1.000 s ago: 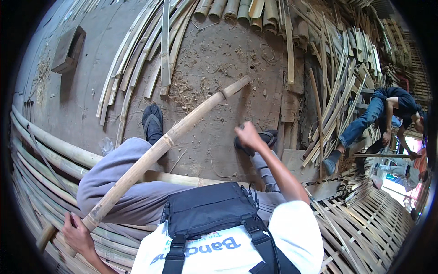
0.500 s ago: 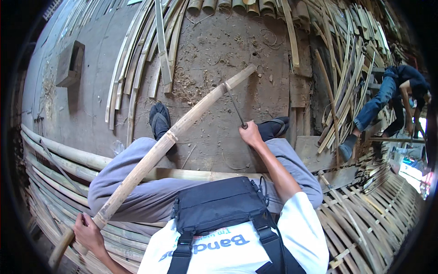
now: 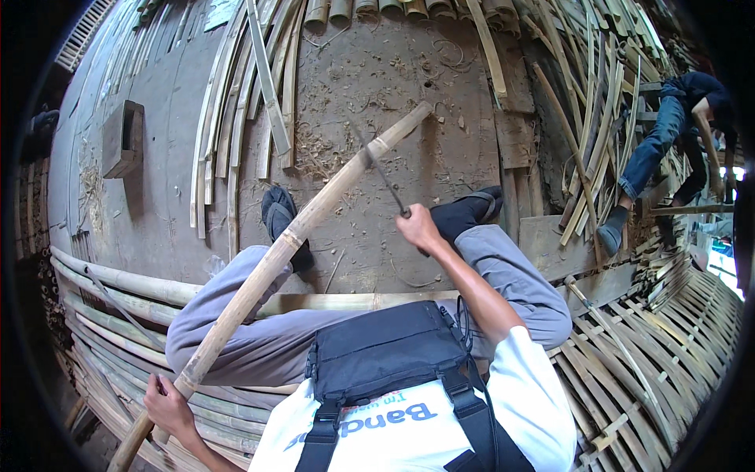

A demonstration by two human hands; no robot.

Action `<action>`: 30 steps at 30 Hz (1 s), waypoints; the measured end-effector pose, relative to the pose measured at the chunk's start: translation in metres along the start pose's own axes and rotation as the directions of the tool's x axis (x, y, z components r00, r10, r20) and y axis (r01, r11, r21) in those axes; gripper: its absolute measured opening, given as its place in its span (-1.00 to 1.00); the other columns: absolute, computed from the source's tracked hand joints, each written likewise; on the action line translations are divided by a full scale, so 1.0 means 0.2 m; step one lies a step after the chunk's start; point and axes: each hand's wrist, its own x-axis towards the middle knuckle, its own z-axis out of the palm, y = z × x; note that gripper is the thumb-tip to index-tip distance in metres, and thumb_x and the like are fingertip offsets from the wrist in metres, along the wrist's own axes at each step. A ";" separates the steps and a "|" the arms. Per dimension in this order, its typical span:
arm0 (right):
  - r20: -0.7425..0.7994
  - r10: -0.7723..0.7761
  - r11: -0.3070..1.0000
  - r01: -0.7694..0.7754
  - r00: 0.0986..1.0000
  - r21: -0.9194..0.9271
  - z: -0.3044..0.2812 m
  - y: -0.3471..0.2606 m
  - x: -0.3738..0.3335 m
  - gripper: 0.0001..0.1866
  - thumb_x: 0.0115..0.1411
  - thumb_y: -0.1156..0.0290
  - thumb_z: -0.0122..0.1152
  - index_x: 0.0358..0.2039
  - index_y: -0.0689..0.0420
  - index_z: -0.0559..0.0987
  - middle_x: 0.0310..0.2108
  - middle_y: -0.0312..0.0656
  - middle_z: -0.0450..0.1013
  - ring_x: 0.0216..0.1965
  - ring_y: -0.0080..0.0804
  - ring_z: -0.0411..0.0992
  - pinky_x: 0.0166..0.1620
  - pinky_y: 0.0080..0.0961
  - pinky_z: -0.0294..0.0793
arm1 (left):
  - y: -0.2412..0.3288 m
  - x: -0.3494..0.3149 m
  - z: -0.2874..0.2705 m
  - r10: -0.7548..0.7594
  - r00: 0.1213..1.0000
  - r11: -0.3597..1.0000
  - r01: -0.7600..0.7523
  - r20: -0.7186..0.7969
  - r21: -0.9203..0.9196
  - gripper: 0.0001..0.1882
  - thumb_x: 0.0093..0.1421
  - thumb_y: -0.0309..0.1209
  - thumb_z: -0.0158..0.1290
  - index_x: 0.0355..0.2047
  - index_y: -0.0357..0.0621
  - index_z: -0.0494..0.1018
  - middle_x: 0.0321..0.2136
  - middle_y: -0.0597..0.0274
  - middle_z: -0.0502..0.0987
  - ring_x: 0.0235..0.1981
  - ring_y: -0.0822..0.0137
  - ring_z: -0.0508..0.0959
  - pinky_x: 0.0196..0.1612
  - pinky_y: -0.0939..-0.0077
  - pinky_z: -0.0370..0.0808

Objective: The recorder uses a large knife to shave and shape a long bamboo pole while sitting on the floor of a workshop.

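A long, peeled-looking bamboo pole (image 3: 295, 231) slants across my left thigh, from the lower left up to the floor area in front of me. Near its lower end my left hand (image 3: 169, 409) is closed round it, with part of the fingers hidden. My right hand (image 3: 420, 230) grips the dark handle of a long, thin knife (image 3: 387, 182). The knife's blade, slightly blurred, crosses the pole close to a joint near its far end. Both of my feet, in dark footwear, stand on either side of the pole's middle stretch.
Long split bamboo strips (image 3: 224, 134) lie ahead at left, with more strips (image 3: 586, 126) heaped at right. A wooden block (image 3: 122, 141) sits far left. Bamboo poles (image 3: 130, 277) and a slatted bamboo surface (image 3: 637, 354) flank me. Another person (image 3: 680, 141) bends over at far right.
The knife and my right hand have shifted left, the blade now crossing the pole lower than before. The pole's far end has moved slightly left; the whole view has shifted a little.
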 end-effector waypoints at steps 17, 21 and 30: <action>-0.069 -0.148 0.989 0.145 0.987 -0.035 0.05 -0.05 -0.04 -0.76 0.01 0.37 0.11 -0.52 0.34 0.53 -0.60 0.21 0.42 -0.50 -0.01 0.53 -0.40 -0.20 0.41 | -0.09 0.05 0.06 0.010 0.999 0.987 -0.003 0.039 -0.160 -0.63 0.20 -0.22 0.01 -0.23 -0.35 0.51 -0.35 -0.13 0.50 -0.28 -0.05 0.49 -0.17 0.15 0.37; -0.192 0.016 0.996 0.001 0.981 0.086 0.04 0.14 0.16 -0.77 0.00 0.39 0.07 -0.53 0.34 0.52 -0.63 0.23 0.39 -0.55 0.02 0.50 -0.42 -0.18 0.40 | -0.12 0.07 0.07 0.007 0.997 0.988 0.006 0.083 -0.152 -0.63 0.20 -0.22 0.01 -0.22 -0.35 0.50 -0.33 -0.11 0.50 -0.26 -0.02 0.49 -0.15 0.18 0.37; -0.195 -0.009 0.998 0.020 0.981 0.054 0.05 0.17 0.14 -0.73 0.02 0.36 0.11 -0.61 0.36 0.45 -0.71 0.13 0.37 -0.67 -0.18 0.43 -0.49 -0.19 0.36 | -0.11 0.02 0.09 -0.011 1.000 0.993 0.008 -0.029 -0.121 -0.62 0.19 -0.20 0.00 -0.18 -0.29 0.51 -0.29 -0.11 0.53 -0.25 -0.04 0.53 -0.16 0.15 0.39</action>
